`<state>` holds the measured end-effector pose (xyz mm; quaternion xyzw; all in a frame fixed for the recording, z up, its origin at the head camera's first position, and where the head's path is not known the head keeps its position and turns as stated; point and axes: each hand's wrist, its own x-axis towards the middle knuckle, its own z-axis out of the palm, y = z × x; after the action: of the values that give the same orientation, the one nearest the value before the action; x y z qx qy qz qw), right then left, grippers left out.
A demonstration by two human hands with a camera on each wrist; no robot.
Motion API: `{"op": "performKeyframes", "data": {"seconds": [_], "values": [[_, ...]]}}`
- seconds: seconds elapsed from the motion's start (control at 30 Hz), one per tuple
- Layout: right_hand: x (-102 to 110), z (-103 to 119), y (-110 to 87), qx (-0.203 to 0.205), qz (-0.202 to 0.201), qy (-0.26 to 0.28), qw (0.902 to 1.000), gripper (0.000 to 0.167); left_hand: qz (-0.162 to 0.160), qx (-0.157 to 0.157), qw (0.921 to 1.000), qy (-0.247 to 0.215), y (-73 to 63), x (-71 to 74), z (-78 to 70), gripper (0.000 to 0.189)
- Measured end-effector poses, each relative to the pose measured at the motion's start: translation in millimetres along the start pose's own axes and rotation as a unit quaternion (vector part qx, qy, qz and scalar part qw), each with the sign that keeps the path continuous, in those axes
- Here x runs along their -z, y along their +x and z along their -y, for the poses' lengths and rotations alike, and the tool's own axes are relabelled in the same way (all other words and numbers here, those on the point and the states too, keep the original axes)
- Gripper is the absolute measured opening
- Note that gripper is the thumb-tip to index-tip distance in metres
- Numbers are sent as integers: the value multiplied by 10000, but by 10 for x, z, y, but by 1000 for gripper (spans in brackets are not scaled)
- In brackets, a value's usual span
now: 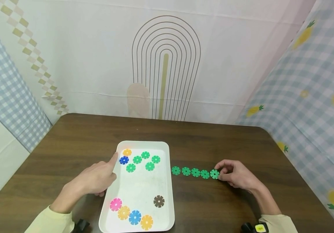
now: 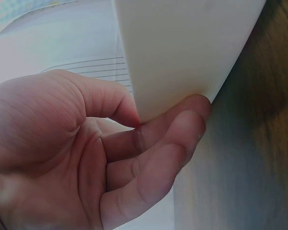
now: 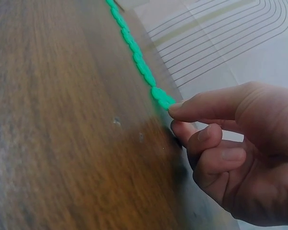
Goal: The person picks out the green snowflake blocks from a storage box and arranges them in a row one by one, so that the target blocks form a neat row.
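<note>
My left hand [image 1: 98, 177] grips the left rim of a white tray [image 1: 137, 191]; in the left wrist view the tray's edge [image 2: 177, 57] sits between thumb and fingers. To the right of the tray, several green notched plastic discs [image 1: 195, 172] lie in a row on the table. My right hand [image 1: 238, 174] pinches the rightmost green disc [image 1: 214, 174] between thumb and forefinger, its other fingers curled in. The right wrist view shows that disc [image 3: 162, 97] at the fingertips, in line with the row and slightly tilted against it.
Inside the tray lie several more green discs [image 1: 137, 160], a dark blue disc [image 1: 124, 160], a brown disc [image 1: 159, 201], a pink disc [image 1: 115, 204], a light blue disc [image 1: 135, 217] and some yellow-orange discs [image 1: 146, 222]. The brown wooden table [image 1: 213, 142] meets a white cloth backdrop [image 1: 97, 64].
</note>
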<state>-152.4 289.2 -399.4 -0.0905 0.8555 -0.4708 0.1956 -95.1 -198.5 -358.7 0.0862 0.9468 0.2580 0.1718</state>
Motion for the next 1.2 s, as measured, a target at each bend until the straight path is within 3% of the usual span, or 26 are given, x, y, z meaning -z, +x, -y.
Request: {"op": "performKeyframes", "data": {"seconds": [0.3,0.53,0.77,1.2], "values": [[7,82,-25,-82,-259,-194,9994,33,-20,-14,10000,18,0,0,6,79],[-61,400,26,290,-348,-436,9980,35,-11,25,10000,27,-5,-1,17,79],[-267,719,197,639,-96,-420,9970,39,2,-6,10000,-14,-7,-7,26,80],[-728,1023,529,958,240,-319,9946,35,26,4,10000,-40,15,-7,15,80]]}}
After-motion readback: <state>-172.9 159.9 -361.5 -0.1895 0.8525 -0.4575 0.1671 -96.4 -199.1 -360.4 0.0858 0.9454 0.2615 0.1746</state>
